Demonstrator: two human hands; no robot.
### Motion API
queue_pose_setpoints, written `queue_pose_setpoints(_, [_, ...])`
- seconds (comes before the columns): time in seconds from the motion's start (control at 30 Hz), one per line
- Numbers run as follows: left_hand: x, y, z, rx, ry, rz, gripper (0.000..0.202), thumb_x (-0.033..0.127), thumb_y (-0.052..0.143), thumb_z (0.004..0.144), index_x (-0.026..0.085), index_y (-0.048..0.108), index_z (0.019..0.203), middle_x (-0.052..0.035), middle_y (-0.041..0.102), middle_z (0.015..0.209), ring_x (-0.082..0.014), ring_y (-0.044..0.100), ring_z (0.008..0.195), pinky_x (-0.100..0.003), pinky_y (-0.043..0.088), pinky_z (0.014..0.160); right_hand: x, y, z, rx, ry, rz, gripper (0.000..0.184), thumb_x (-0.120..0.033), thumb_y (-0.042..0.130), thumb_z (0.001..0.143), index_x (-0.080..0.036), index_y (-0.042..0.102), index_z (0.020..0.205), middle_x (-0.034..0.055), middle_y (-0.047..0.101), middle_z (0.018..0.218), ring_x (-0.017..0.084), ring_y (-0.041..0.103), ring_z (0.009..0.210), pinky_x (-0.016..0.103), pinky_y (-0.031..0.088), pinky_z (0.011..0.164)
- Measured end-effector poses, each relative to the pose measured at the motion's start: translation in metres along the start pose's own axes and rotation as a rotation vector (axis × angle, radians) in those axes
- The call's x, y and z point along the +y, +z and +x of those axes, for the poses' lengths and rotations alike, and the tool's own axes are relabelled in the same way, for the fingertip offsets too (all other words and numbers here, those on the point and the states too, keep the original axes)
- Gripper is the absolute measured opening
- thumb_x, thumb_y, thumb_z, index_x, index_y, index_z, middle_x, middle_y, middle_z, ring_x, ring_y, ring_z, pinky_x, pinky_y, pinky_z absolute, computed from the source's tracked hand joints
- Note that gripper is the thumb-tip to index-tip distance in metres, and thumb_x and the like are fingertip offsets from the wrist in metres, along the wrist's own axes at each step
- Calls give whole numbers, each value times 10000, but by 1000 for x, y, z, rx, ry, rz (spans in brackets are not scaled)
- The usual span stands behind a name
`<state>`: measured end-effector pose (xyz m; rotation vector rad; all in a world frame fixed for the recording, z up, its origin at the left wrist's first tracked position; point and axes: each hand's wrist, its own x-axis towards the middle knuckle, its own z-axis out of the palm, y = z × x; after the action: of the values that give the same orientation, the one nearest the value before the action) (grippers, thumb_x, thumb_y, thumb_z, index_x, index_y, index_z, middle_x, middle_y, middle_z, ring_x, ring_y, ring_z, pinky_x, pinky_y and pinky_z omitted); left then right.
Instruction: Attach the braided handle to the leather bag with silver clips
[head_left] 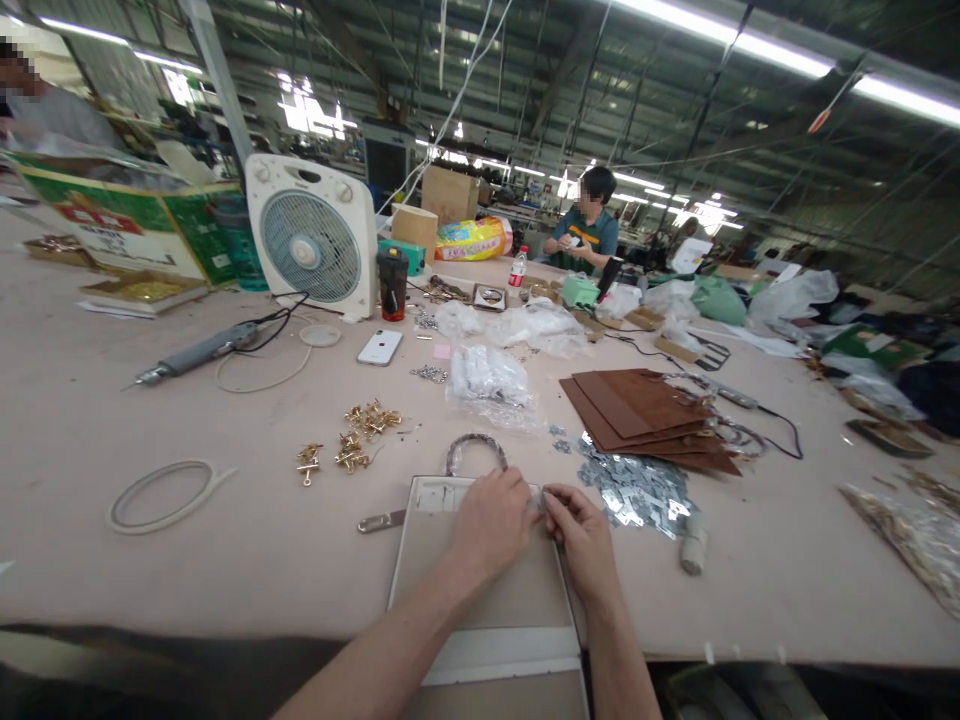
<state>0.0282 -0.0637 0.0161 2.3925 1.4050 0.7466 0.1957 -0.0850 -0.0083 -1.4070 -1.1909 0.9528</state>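
A beige bag panel (427, 560) with a pale edge lies flat at the table's front, its wrapped loop handle (477, 440) standing out past the far edge. A brown strap (381, 521) sticks out at its left. My left hand (491, 525) rests on the panel's top edge with fingers curled together. Beside it, my right hand (585, 535) pinches at the top right corner, fingertips close to the left ones. Whatever lies between the fingertips is too small to name. To the right is a pile of thin metal plates (637, 485).
Brown bag pieces (637, 410) are stacked behind the plates. Gold-coloured fittings (360, 435) lie left of the handle. Further back are a phone (380, 347), an electric screwdriver (195, 353), a box fan (311, 235) and plastic bags (491, 385). A co-worker (589, 225) sits across the table.
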Motion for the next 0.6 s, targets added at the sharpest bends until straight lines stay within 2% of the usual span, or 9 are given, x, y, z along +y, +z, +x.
queue_pose_setpoints(0.4, [-10,1,1,-13,36,-112,96,285,716,925,200,691,889,-66,667,1032,-247,622,1013,-390,512,876,7,-2,2,-11,36,13,431,-558,769,849,-182,754,1060,-10,587,658,138,474,603,256,364,551])
queue_pose_setpoints(0.6, [-22,5,2,15,32,-180,346,450,843,806,188,697,978,-91,644,1061,-266,615,1013,-398,536,863,5,-2,2,-68,8,-98,407,-540,764,857,-185,772,1056,2,629,693,154,526,644,276,425,602])
